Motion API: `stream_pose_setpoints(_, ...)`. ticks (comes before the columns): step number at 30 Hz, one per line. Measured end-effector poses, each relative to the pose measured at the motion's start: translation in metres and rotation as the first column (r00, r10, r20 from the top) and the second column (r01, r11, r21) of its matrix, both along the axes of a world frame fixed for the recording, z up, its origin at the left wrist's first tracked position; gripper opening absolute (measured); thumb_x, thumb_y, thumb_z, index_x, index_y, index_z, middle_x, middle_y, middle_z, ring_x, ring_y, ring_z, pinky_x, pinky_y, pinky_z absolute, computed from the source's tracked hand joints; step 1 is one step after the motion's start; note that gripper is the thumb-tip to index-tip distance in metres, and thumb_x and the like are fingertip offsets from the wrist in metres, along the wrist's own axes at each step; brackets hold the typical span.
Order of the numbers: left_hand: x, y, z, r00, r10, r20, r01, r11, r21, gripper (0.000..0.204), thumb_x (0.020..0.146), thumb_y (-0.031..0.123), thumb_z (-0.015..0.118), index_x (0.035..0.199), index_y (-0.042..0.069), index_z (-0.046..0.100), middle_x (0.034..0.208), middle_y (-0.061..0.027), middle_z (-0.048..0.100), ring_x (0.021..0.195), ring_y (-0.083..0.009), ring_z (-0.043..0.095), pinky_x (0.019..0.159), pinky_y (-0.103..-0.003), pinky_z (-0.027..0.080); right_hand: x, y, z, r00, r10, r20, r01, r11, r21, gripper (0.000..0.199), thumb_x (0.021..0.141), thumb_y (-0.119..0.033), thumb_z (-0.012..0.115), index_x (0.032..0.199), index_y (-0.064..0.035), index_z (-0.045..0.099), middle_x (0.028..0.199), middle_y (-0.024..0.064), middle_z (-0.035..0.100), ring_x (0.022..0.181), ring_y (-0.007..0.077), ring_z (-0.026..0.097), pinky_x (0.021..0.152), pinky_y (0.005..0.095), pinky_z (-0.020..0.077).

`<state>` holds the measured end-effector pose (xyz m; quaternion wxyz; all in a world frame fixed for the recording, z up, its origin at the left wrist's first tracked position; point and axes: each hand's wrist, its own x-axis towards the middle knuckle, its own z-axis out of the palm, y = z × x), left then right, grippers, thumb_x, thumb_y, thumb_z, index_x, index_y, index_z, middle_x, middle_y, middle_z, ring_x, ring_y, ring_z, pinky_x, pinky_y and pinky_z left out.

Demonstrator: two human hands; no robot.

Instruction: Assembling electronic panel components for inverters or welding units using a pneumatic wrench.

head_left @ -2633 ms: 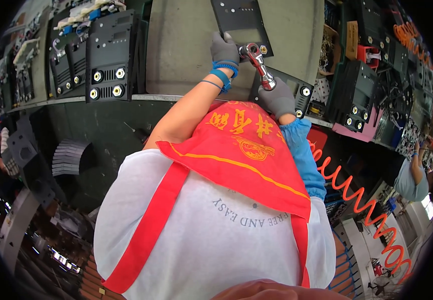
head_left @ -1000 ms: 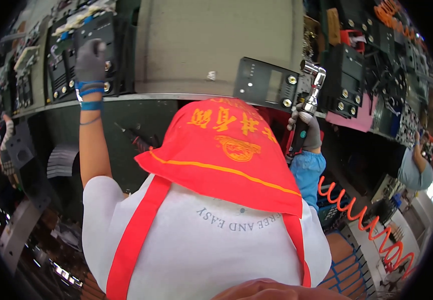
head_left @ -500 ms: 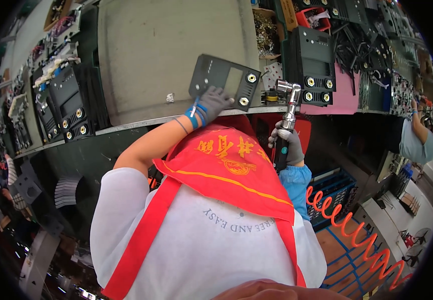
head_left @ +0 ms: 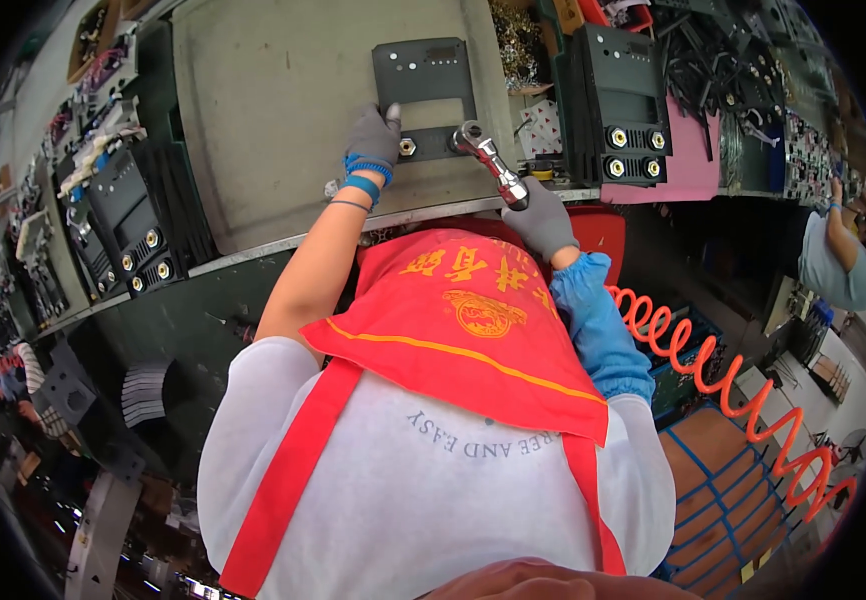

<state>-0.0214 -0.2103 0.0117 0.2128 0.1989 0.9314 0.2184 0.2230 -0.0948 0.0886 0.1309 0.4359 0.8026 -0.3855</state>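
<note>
A dark grey metal panel [head_left: 421,72] with a rectangular window lies on the worktable. My left hand [head_left: 373,138], in a grey glove, grips the panel's left edge with the thumb on top; its other fingers are partly hidden. Beside that hand, a brass-coloured nut [head_left: 407,147] sits on the panel's lower left. My right hand [head_left: 543,218], also gloved, is closed around an air ratchet wrench [head_left: 498,168]. The wrench's head rests over the panel's lower right corner and hides what is under it.
Stacked dark panels with nuts stand at the right [head_left: 625,100] and left [head_left: 133,215]. A bin of small brass parts [head_left: 518,50] is behind the wrench. An orange coiled hose [head_left: 693,362] runs at my right. Another person's arm [head_left: 835,225] shows far right.
The panel has been turned squarer and moved farther from me. My left hand has shifted to its left edge. My right hand has brought the ratchet wrench up and left onto the panel.
</note>
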Motion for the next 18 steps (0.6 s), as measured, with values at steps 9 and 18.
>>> stream_pose_setpoints(9, 0.009, -0.002, -0.015, 0.993, 0.074, 0.089, -0.091, 0.973, 0.213, 0.033, 0.095, 0.031, 0.045, 0.102, 0.0, 0.052, 0.089, -0.028, 0.062, 0.084, -0.0467, 0.059, 0.071, -0.051, 0.046, -0.006, -0.01, -0.019, 0.974, -0.048, 0.223, 0.035, 0.998, 0.061, 0.035, 0.073, -0.028, 0.063, 0.104, -0.0115, 0.057, 0.093, 0.0176, 0.065, 0.089, 0.0374, 0.061, 0.077, 0.0441, 0.0495)
stream_pose_setpoints(18, 0.042, -0.002, -0.013, 0.94, 0.294, 0.172, -0.336, 0.88, 0.335, 0.03, 0.093, 0.028, 0.05, 0.093, 0.0, 0.06, 0.087, -0.0245, 0.063, 0.084, -0.0407, 0.06, 0.07, -0.046, 0.046, 0.005, -0.012, -0.033, 0.971, -0.171, 0.167, 0.178, 0.984, -0.027, 0.032, 0.069, -0.027, 0.064, 0.096, -0.0088, 0.061, 0.094, 0.0182, 0.065, 0.09, 0.0374, 0.061, 0.078, 0.0427, 0.0492)
